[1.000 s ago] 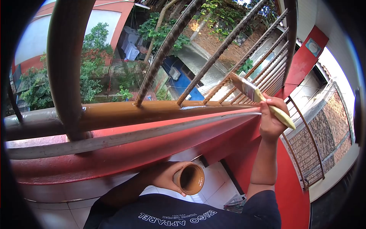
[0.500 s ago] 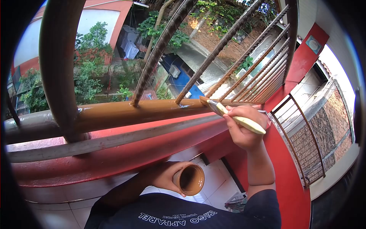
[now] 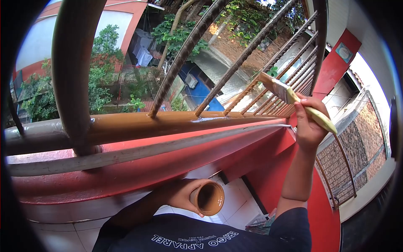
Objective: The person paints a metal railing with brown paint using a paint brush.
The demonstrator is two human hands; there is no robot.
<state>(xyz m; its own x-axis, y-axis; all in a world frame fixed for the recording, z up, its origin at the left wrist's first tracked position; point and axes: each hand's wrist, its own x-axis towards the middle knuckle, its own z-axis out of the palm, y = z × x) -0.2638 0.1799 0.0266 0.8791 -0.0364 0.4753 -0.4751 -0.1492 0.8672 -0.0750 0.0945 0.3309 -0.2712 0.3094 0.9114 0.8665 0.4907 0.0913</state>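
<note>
Paintbrush (image 3: 289, 94), handle pinched by right hand (image 3: 310, 131), bristles at a bar (image 3: 242, 98) above the rail's (image 3: 168, 121) upper edge; cup (image 3: 218, 191) gripped by left hand (image 3: 181, 196); apparently brushing, calling for light, even pressure.

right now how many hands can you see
2. The left hand is low in the view, around the cup; the right hand is at the right, gripping the brush by its handle. Some fingers are hidden behind what they hold.

One paintbrush (image 3: 292, 96), one cup (image 3: 210, 199), one brown horizontal rail (image 3: 168, 122), one grey strip (image 3: 126, 155), one plaque (image 3: 344, 52) and several bars (image 3: 183, 56), too crowded to count far right.
</note>
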